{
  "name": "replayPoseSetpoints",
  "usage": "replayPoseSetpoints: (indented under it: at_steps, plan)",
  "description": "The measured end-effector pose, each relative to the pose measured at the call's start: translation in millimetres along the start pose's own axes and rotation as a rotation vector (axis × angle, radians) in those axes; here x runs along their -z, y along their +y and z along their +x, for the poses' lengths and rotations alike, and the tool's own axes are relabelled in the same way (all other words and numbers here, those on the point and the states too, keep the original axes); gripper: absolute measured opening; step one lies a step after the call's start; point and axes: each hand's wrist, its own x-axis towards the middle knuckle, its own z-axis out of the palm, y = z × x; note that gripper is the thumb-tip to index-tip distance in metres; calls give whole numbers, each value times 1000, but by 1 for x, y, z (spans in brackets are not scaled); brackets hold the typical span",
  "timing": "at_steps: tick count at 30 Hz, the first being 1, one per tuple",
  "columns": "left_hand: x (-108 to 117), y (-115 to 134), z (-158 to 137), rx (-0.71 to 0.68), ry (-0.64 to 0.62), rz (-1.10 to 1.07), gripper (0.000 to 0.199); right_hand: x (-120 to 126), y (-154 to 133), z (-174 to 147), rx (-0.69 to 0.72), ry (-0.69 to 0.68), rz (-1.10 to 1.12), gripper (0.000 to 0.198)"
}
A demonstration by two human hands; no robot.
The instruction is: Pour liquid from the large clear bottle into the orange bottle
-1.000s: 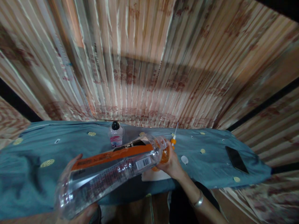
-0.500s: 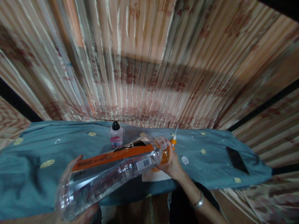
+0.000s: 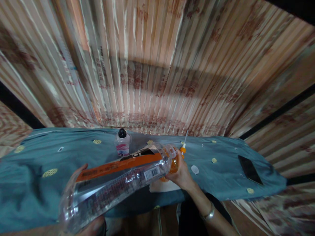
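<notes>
A large clear plastic bottle (image 3: 118, 183) with an orange and black label and a barcode lies tilted across the view, its neck end up to the right. My left hand (image 3: 92, 226) is wrapped round its base at the lower left; much of that hand is hidden behind the bottle. At the neck end, my right hand (image 3: 180, 173) is closed round a small bottle with orange liquid (image 3: 174, 164). The two bottles meet there, but I cannot tell how their mouths line up. Just beyond the right hand is a pump top (image 3: 182, 149) with an orange collar and a thin clear tube.
A small clear bottle (image 3: 122, 144) with a black cap and pink label stands at the back. A black phone (image 3: 250, 169) lies to the right on the teal patterned cloth (image 3: 221, 177). A white piece (image 3: 162, 186) lies under the hands. Pleated curtains hang behind.
</notes>
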Motion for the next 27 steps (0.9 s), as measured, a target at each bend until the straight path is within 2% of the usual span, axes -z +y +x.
replayPoseSetpoints:
  at_steps: [3, 7, 10, 17, 21, 27]
  plan:
    - [1, 3, 0, 161, 16, -134, 99, 0, 2, 0, 15, 0, -9, 85]
    - [3, 6, 0, 137, 51, -112, 98, -1, 4, 0, 18, 16, -19, 88]
    - [4, 9, 2, 142, 8, -97, 96, -1, 4, -1, -17, 21, -29, 92]
    - [4, 7, 3, 173, 1, -121, 96, -1, 6, -2, -49, 21, -40, 108]
    - [2, 2, 3, 107, 31, -118, 93, 0, 7, -2, -44, 7, -47, 107]
    - [2, 4, 2, 101, 28, -102, 94, 0, 4, -1, -24, 7, -35, 101]
